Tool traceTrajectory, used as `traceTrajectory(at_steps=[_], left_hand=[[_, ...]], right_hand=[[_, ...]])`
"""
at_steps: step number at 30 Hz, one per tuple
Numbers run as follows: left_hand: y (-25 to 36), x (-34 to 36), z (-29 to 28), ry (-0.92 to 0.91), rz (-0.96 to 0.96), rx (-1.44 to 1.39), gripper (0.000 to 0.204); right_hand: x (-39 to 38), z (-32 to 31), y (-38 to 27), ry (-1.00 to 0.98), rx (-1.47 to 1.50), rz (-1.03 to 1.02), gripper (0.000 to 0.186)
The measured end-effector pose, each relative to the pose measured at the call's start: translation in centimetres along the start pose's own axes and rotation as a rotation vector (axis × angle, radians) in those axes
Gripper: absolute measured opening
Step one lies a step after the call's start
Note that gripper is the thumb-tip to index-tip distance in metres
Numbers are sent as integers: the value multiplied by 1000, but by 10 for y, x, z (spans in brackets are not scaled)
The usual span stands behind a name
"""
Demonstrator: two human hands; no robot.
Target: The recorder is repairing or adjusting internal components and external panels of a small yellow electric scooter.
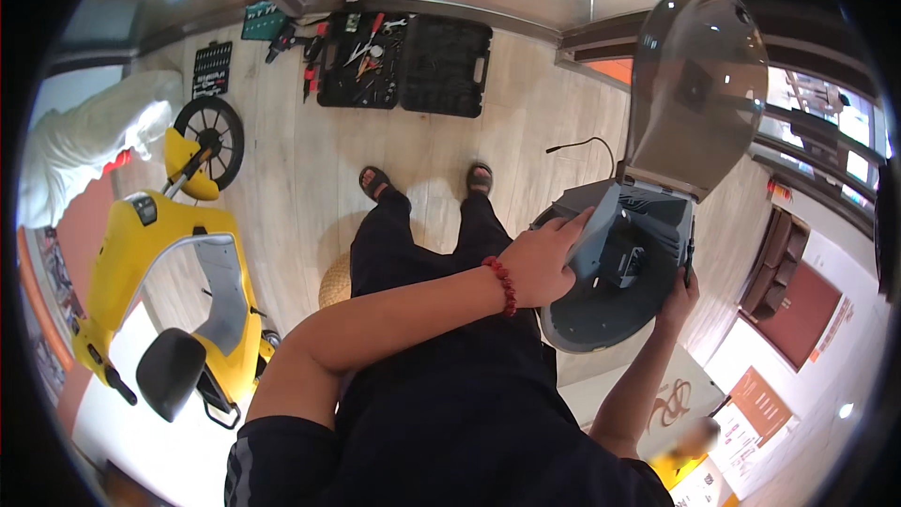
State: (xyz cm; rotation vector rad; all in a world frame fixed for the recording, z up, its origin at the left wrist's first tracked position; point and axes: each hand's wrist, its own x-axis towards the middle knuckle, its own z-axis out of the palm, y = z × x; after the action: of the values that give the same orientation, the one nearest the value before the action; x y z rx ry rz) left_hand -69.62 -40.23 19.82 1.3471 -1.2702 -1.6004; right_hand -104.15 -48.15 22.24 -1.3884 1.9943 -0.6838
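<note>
A grey shell (pixel 599 317) with a hollow middle and dark inner parts sits at my right, its large glossy dark grey lid (pixel 699 122) raised at the far end. My left hand (pixel 546 258), with a red bead bracelet at the wrist, reaches across my body and grips a grey panel (pixel 594 230) on the shell's near left side, index finger along it. My right hand (pixel 679 299) holds the shell's right edge beside a narrow dark fitting. A thin black cable (pixel 591 141) rises from the shell and bends out over the floor.
A yellow scooter (pixel 131 258) with black seat stands at my left beside a white draped cover (pixel 84 160). An open tool case (pixel 441 70), socket set (pixel 211 70) and drill (pixel 282 38) lie ahead by the glass wall. A blurred person (pixel 678 465) in yellow is at lower right.
</note>
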Motion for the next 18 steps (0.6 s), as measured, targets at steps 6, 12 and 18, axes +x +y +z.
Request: traceTrajectory(at_steps=[6,12,18], left_hand=[[-14,35,44,66,-12,64,73],[-41,74,87,246,-33,106,70],[-44,105,112,236,-134,-73,71]], right_hand=[[52,-3,41,-79,57,-31,24],[121,13,39,-169,-30,-66,26],[182,8,61,-330,-36,35,26]])
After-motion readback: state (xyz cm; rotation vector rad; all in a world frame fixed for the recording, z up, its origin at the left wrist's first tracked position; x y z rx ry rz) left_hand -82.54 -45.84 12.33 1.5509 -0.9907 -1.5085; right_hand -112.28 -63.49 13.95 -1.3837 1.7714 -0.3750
